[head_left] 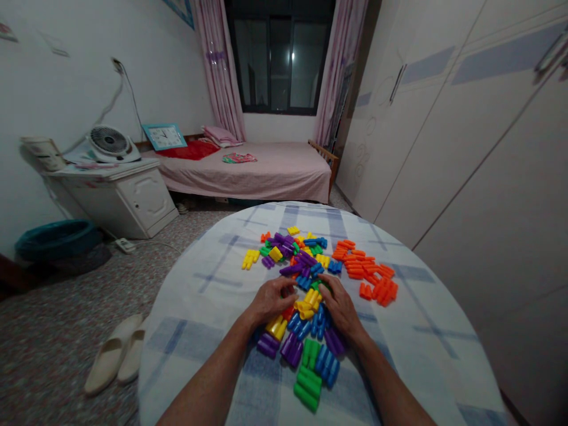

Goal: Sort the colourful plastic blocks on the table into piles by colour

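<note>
My left hand [275,296] rests at the left side of a pile of plastic building blocks, its fingers loosely bent and apart, with nothing visible between them. An orange block [288,312] lies partly hidden below it. Across the pile, my right hand [338,300] curves its loosely spread fingers beside a green block [316,285], seeming to touch it. Between the hands are yellow blocks [309,303] and blue blocks [304,282]. Nearer me lie purple blocks [291,349], a yellow block [276,326] and green blocks [307,387].
Orange blocks [364,265] form a separate group at the right. A mixed heap with purple blocks [284,242] spreads farther back. The round table [186,355] has a checked cloth. Beyond stand a bed [275,171], a cabinet [142,201] and a wardrobe [465,177]; slippers [113,352] lie on the floor.
</note>
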The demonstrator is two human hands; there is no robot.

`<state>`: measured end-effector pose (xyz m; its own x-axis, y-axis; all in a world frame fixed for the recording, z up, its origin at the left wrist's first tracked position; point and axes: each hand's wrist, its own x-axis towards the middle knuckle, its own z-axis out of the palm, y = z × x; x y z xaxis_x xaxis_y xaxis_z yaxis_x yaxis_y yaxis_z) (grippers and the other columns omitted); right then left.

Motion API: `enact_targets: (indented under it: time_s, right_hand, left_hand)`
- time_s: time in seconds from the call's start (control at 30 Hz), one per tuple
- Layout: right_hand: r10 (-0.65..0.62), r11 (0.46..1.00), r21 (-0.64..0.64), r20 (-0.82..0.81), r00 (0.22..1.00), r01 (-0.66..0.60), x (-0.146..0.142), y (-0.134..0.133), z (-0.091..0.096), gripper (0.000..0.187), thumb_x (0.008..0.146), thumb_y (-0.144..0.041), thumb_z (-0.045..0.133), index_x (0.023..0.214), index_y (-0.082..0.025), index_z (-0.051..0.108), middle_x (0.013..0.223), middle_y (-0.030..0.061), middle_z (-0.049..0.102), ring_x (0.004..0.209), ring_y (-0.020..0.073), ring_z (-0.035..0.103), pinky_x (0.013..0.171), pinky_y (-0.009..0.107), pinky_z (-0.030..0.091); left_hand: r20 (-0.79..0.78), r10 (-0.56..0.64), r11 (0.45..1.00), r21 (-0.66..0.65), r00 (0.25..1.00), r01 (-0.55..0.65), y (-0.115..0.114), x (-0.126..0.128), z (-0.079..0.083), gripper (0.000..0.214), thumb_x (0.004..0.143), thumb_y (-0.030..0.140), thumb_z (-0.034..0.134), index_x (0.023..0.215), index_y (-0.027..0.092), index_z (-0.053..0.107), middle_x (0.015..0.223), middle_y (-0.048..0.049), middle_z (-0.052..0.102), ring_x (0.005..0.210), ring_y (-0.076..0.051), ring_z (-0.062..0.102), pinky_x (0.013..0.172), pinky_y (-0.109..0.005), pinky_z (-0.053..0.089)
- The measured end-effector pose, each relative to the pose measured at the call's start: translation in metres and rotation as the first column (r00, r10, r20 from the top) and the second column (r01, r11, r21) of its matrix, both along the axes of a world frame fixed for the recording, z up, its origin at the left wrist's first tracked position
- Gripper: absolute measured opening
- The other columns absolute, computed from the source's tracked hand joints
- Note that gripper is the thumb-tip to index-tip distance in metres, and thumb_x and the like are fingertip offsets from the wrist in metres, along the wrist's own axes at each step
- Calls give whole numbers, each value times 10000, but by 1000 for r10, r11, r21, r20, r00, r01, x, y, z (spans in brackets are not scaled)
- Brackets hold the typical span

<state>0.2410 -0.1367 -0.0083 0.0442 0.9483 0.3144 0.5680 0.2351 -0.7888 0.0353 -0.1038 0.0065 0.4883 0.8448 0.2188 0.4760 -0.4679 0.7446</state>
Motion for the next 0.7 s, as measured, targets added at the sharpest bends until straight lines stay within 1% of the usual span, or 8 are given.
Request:
enact_targets:
  time_s: [0.13, 0.37, 0.7]
  right_hand:
    - [-10, 1000, 2, 6, 1000, 10, 0, 1, -1, 318, 875, -361, 402, 1115, -212, 549, 1126, 61, 569, 1089, 191, 508, 976, 372, 374]
    - [-4, 1000, -3, 46, 999, 4, -1, 0, 1, 295, 865, -318, 411, 1090, -195, 556, 1103, 69, 576, 1069, 189, 516, 966, 369, 382]
    - [4, 999, 36, 85, 996, -7, 0, 0, 1, 259, 850, -290, 429, 1043, -215, 585, 1076, 51, 586, 1053, 182, 526, 954, 357, 397]
  left_hand:
    - [-8, 10, 1000, 20, 1000, -9, -1, 0, 1, 311, 772, 292, 555, 1048, 178, 640, 821, -4, 630, 695, -108, 568, 647, -208, 422]
    - [-79, 30, 999, 37, 996, -27, 0, 2, 0, 307, 782, 309, 542, 1039, 180, 648, 738, 7, 615, 660, -110, 544, 619, -208, 404]
    - [-74, 43, 996, 79, 996, -37, -2, 4, 2, 275, 781, 288, 531, 1005, 181, 650, 671, 23, 564, 619, -99, 508, 595, -202, 384]
